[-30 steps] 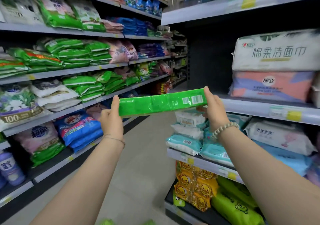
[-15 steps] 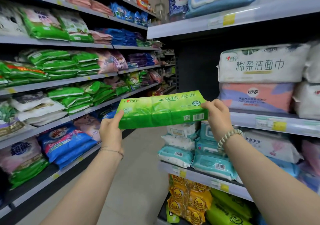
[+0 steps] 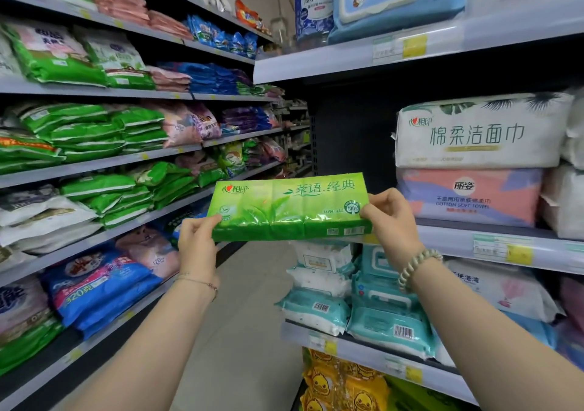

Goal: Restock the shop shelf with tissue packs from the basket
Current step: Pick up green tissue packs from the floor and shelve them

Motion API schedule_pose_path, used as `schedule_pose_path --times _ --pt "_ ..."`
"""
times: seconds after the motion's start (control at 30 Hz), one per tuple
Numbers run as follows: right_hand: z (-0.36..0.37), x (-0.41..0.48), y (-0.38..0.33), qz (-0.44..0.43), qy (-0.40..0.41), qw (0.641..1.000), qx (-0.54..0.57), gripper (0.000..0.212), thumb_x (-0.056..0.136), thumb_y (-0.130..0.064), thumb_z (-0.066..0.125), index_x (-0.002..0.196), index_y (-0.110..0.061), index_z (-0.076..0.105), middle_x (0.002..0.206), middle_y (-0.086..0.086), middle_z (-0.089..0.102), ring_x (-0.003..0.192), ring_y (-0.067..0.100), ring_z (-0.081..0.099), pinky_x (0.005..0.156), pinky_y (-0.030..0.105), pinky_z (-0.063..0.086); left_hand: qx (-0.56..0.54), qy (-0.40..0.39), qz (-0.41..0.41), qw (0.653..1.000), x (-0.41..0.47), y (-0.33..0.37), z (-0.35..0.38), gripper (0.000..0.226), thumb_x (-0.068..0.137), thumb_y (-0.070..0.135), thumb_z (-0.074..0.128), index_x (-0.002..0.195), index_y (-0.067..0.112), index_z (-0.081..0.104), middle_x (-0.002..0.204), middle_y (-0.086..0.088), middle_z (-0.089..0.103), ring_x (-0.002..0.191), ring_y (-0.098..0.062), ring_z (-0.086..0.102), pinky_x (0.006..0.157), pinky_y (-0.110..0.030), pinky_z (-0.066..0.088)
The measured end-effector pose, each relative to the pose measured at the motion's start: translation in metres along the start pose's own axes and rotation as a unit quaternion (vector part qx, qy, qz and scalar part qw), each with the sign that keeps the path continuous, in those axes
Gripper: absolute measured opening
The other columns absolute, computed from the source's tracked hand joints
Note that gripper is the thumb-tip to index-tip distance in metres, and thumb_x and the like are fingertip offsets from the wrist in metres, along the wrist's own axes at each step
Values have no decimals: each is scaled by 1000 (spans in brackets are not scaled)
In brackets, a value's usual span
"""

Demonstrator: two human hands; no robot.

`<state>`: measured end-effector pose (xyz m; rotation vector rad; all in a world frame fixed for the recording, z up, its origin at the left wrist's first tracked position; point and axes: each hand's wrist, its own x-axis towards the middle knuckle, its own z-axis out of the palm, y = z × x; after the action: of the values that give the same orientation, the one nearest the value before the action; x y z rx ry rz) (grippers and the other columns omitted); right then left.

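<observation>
1. We hold the green tissue pack (image 3: 289,206) level in front of us over the aisle, its printed face tipped toward us, one hand at each short end.
2. Our left hand (image 3: 197,246) pinches the pack's lower left corner, thumb on the front face and the other fingers curled out of sight behind it.
3. Our right hand (image 3: 392,221) grips the right end, thumb and fingertips closed over the edge just beside the round "100%" mark.
4. The pack touches nothing but our fingers; it hangs in front of the edge of the right-hand shelf (image 3: 458,240), not resting on it.
5. The pack's face reads "相印" at the upper left and "茶语.经典" across the top; small barcode-like labels sit on its lower right edge, too small to read.
6. On that shelf a white pack (image 3: 480,132) reads "相印 棉柔洁面巾" and lies on a pink pack (image 3: 467,195) marked "丽姿" and "COTTON SOFT TOWEL".
7. Below, teal wipe packs (image 3: 388,315) with barcodes are stacked; lower still are yellow duck-print packs (image 3: 344,385).
8. On the left shelving a blue bag (image 3: 98,287) shows "320克".
9. To the left of the white and pink packs the shelf bay is dark and open, and the floor (image 3: 240,331) of the aisle between the two shelf runs lies bare.
</observation>
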<state>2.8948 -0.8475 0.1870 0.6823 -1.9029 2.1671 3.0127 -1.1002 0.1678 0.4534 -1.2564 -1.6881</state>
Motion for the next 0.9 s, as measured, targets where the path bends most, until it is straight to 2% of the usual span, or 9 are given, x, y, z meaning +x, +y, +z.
schedule_pose_path --times 0.1,0.3,0.4,0.53,0.6,0.67,0.73,0.83,0.9 --pt "1 9 -1 -10 -29 999 15 30 83 -2 65 104 -15 50 112 7 60 97 14 60 74 19 49 23 1 4 1000 20 1 8 25 82 26 67 66 28 47 89 0 53 78 -14 46 70 -31 33" --pt "1 34 2 -84 -54 989 -107 63 85 -15 69 135 -33 34 119 -16 57 113 -3 51 97 26 41 19 -8 31 999 52 -4 42 19 92 6 57 82 20 48 93 -2 55 85 -14 52 75 -26 41" --pt "3 45 3 -89 -58 983 -148 67 87 -8 64 139 -32 29 119 -15 58 92 -12 55 77 9 43 25 -22 38 999 60 -11 56 15 93 1 53 102 12 50 93 2 57 84 -7 54 72 -18 41" --pt "8 54 2 -124 -28 956 -263 79 86 -5 64 145 -34 19 122 0 61 86 14 60 73 24 47 43 -66 40 996 70 -25 68 41 93 -1 54 131 11 46 116 -6 62 99 -18 58 88 -33 46" --pt "12 58 3 -123 -14 934 -334 89 86 -6 62 148 -39 7 98 11 62 74 27 59 71 40 51 65 -84 39 994 74 -33 71 48 94 2 56 139 14 43 124 -6 61 108 -19 59 97 -38 45" --pt "14 62 4 -118 -11 912 -392 92 85 -4 59 148 -39 2 71 4 54 63 26 55 60 40 49 97 -105 42 989 76 -40 72 58 92 6 60 144 18 37 131 -5 58 120 -18 55 105 -40 43" --pt "15 65 7 -110 -5 896 -430 82 84 -2 56 146 -34 12 65 1 51 64 24 54 57 35 42 126 -124 53 983 78 -44 72 58 90 7 64 142 21 41 131 -3 58 121 -15 54 105 -36 42" --pt "15 67 12 -98 13 883 -460 69 82 2 51 136 -28 20 76 5 54 71 26 51 61 33 38 149 -132 81 977 83 -48 76 48 86 2 67 125 24 50 114 2 64 98 -2 60 89 -20 46" --pt "18 68 16 -89 16 882 -463 69 82 6 47 134 -26 18 89 9 55 75 28 53 64 35 40 179 -134 88 971 88 -50 82 47 82 0 71 116 24 50 106 1 67 94 -9 63 90 -32 50"
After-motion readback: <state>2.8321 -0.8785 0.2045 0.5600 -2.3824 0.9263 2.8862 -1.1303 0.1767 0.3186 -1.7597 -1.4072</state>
